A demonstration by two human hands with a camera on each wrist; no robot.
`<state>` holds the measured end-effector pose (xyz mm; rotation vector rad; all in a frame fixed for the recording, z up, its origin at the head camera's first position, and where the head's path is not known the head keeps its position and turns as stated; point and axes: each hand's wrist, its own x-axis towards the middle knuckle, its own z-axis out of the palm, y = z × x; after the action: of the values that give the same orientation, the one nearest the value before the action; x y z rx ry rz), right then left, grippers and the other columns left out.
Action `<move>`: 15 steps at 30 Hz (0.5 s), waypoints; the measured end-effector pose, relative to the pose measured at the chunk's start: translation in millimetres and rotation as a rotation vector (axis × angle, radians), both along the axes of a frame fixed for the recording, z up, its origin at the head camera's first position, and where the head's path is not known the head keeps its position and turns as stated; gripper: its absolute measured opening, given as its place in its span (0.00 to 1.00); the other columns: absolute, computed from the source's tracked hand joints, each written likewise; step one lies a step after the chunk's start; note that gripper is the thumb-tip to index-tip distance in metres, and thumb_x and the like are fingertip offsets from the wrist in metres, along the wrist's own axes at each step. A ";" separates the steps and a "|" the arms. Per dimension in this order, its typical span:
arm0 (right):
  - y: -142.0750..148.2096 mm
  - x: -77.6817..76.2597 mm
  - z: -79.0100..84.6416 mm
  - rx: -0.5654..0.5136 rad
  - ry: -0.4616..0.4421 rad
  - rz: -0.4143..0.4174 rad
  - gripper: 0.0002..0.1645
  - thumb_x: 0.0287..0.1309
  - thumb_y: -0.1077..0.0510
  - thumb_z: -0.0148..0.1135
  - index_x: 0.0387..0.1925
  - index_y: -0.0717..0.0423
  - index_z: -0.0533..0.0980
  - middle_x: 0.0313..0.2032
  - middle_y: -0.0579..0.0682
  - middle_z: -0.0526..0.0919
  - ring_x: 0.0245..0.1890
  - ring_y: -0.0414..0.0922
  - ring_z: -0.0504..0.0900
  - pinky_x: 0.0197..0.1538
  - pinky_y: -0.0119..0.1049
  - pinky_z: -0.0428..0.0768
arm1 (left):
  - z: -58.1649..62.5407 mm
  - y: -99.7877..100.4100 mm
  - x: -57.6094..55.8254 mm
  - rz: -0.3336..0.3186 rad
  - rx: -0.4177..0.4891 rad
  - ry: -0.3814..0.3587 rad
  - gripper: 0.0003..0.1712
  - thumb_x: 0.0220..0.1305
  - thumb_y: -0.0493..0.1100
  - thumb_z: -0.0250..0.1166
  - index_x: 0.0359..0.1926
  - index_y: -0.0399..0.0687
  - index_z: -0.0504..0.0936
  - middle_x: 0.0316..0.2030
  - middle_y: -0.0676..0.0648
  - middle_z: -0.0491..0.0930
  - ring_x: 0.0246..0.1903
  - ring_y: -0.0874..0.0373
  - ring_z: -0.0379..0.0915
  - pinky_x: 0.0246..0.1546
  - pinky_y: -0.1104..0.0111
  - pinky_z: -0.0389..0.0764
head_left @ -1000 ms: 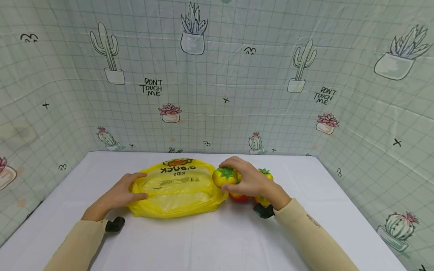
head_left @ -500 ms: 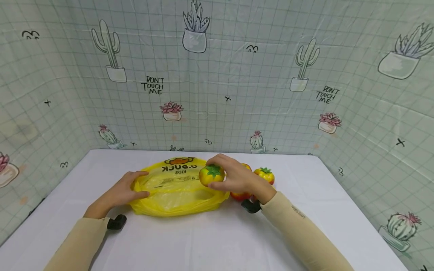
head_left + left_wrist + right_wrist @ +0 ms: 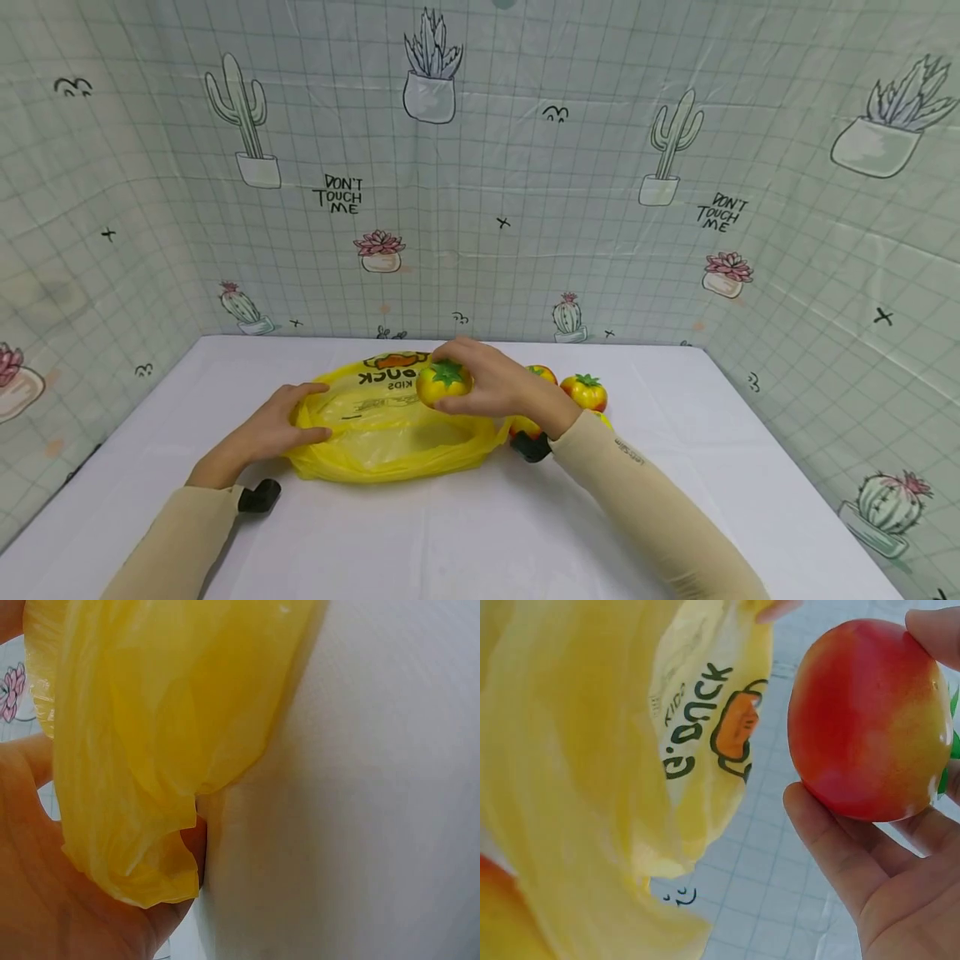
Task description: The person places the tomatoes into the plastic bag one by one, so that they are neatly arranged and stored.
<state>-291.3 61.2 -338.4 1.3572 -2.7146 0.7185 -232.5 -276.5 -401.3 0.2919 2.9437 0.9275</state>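
Note:
A yellow plastic bag (image 3: pixel 390 468) with a duck print lies on the white table, its mouth spread wide. My left hand (image 3: pixel 273 423) grips the bag's left end between spread thumb and fingers; in the left wrist view the yellow film (image 3: pixel 150 825) covers part of that hand. Over the bag's mouth, my right hand (image 3: pixel 487 382) holds a red-and-yellow toy tomato (image 3: pixel 441 385) with a green leafy top. Thumb and fingertips close round this tomato's sides in the right wrist view, with its smooth red base (image 3: pixel 866 720) facing the camera.
Several similar tomatoes (image 3: pixel 585 392) sit right of the bag, some partly hidden behind my right wrist and sleeve. A patterned cloth wall (image 3: pixel 465 192) stands behind the white table (image 3: pixel 450 542) and along both sides.
My right hand has carried the tomato leftward from the bag's right edge to above its mouth, uncovering more of the other tomatoes. The left hand stays at the bag's left end.

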 end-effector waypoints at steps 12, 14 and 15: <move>-23.4 -19.6 1.6 -0.002 0.004 0.019 0.34 0.52 0.39 0.65 0.58 0.45 0.70 0.54 0.44 0.72 0.47 0.40 0.70 0.47 0.31 0.75 | -2.4 -2.2 -1.8 -0.001 0.002 0.009 0.43 0.53 0.55 0.69 0.66 0.40 0.65 0.58 0.30 0.62 0.54 0.37 0.61 0.57 0.38 0.61; -26.7 -22.0 2.1 -0.008 0.000 0.015 0.34 0.52 0.39 0.65 0.59 0.45 0.70 0.56 0.45 0.71 0.48 0.40 0.70 0.48 0.31 0.75 | -2.8 -2.4 -1.6 -0.004 0.006 0.012 0.43 0.53 0.54 0.69 0.66 0.39 0.65 0.58 0.30 0.62 0.55 0.36 0.61 0.57 0.38 0.61; -28.6 -23.1 2.4 -0.010 -0.001 0.013 0.34 0.52 0.39 0.65 0.59 0.45 0.70 0.56 0.45 0.71 0.48 0.40 0.70 0.48 0.32 0.75 | -2.9 -2.5 -1.4 -0.005 0.006 0.014 0.43 0.53 0.54 0.69 0.66 0.39 0.65 0.58 0.30 0.62 0.55 0.36 0.60 0.58 0.38 0.60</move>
<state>-314.5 32.6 -336.0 1.3737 -2.7016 0.7337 -234.0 -279.0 -404.1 0.3065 2.9518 0.9374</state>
